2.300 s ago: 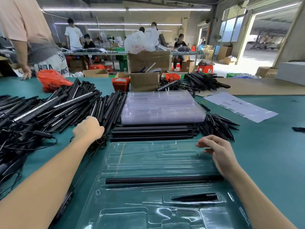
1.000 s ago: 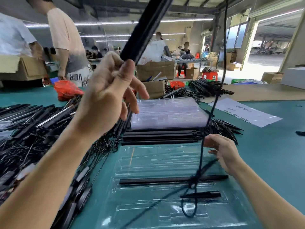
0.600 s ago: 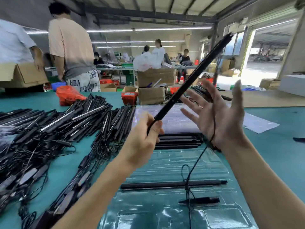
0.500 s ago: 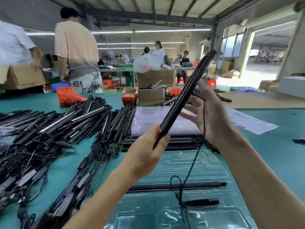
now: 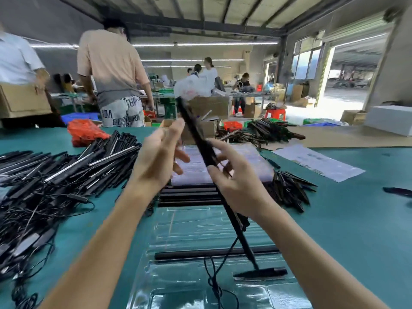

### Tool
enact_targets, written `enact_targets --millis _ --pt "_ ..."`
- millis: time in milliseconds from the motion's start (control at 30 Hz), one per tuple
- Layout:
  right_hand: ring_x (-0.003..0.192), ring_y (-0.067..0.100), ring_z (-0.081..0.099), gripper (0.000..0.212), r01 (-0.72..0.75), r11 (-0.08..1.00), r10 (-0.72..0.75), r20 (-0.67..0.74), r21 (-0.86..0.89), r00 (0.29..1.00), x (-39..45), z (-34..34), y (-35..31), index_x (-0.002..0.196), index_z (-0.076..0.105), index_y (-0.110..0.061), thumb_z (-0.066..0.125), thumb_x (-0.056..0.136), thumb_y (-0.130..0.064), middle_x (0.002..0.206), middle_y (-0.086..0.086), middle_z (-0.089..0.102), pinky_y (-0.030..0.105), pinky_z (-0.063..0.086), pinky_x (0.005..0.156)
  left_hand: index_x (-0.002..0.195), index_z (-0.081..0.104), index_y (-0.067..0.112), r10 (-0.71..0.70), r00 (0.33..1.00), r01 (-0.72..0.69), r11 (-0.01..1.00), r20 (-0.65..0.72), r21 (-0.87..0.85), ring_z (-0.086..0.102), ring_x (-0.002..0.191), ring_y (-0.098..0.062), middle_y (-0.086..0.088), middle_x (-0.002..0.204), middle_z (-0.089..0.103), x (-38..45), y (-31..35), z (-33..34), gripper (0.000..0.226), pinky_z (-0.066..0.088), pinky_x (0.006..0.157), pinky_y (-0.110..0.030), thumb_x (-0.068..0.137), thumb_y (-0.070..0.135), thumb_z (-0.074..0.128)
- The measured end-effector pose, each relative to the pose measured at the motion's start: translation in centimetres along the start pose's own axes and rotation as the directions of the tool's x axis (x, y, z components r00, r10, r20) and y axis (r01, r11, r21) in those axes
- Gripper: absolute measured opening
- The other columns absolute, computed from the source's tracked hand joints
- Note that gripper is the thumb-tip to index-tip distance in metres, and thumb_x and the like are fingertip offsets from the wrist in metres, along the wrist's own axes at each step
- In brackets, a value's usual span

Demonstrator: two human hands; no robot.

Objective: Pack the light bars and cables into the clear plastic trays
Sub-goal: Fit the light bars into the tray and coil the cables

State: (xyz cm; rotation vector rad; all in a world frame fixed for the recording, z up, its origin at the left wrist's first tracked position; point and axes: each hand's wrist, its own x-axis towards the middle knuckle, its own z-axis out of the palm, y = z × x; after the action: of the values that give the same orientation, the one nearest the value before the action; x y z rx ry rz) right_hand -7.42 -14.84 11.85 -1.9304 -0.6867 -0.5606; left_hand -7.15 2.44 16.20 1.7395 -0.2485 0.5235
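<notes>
My right hand (image 5: 236, 186) is shut on a long black light bar (image 5: 196, 134), held above the table. The bar slants from upper left down to the right, and its lower end hangs over the clear plastic tray (image 5: 189, 228) in front of me. Its thin black cable (image 5: 214, 279) dangles in a loop over the tray. My left hand (image 5: 158, 161) is open beside the bar's upper half, fingers spread, holding nothing. One black light bar (image 5: 214, 253) lies across the tray, with a short black part (image 5: 263, 273) below it.
A big tangled pile of light bars and cables (image 5: 55, 181) fills the left. A stack of clear trays (image 5: 249, 161) sits behind a row of black bars (image 5: 189, 195), with small black parts (image 5: 292, 192) and a paper sheet (image 5: 316, 161) at the right. People stand beyond the table.
The bar has passed from my left hand into my right. Its top swung from upper right to upper left, its lower end dropped toward the tray, and my left hand opened.
</notes>
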Motion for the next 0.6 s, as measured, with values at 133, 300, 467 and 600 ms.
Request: enact_targets --millis 133,300,467,600 --pt "0.075 0.010 0.047 0.053 0.082 0.986 -0.066 0.109 -0.143 0.992 -0.7 0.3 -0.1 0.144 0.047 -0.043 0.059 0.098 -0.020 0.096 -0.009 0.049 0.038 0.048 0.075 0.084 0.061 0.022 -0.044 0.995 0.042 0.999 -0.088 -0.025 0.059 0.042 -0.008 0.001 0.060 0.059 2.6 1.3 -1.0 0.038 0.048 0.043 -0.022 0.094 0.058 0.056" --pt "0.060 0.019 0.052 0.044 0.076 0.997 -0.076 -0.020 -0.030 0.997 -1.4 -0.1 -0.8 0.129 0.063 -0.037 0.074 0.087 -0.031 0.088 -0.008 0.061 0.039 0.051 0.065 0.071 0.066 0.011 -0.041 0.996 0.034 0.996 -0.079 -0.085 0.068 0.051 -0.029 -0.012 0.065 0.072 3.3 1.0 -1.9 0.038 0.045 0.038 -0.024 0.097 0.036 0.055" --pt "0.052 0.019 0.055 0.019 -0.237 0.962 0.234 0.038 0.133 0.971 -2.4 -1.4 0.0 0.089 0.065 -0.012 0.076 0.086 -0.028 0.067 0.011 0.065 0.036 0.042 0.048 0.069 0.070 0.013 -0.059 0.966 0.006 0.979 -0.251 -0.204 0.069 0.052 -0.021 -0.004 0.063 0.072 3.5 0.5 -2.9 0.038 0.050 0.043 -0.026 0.095 0.038 0.058" --pt "0.061 0.011 0.060 0.008 -0.175 0.925 0.137 -0.134 -0.336 0.981 -3.9 -1.1 0.8 0.090 0.064 -0.026 0.066 0.084 -0.032 0.072 -0.011 0.068 0.037 0.051 0.054 0.070 0.067 0.017 -0.120 0.922 0.068 0.986 -0.369 -0.151 0.069 0.072 -0.024 -0.006 0.076 0.070 4.3 -0.3 -3.6 0.037 0.058 0.068 -0.041 0.085 0.051 0.062"
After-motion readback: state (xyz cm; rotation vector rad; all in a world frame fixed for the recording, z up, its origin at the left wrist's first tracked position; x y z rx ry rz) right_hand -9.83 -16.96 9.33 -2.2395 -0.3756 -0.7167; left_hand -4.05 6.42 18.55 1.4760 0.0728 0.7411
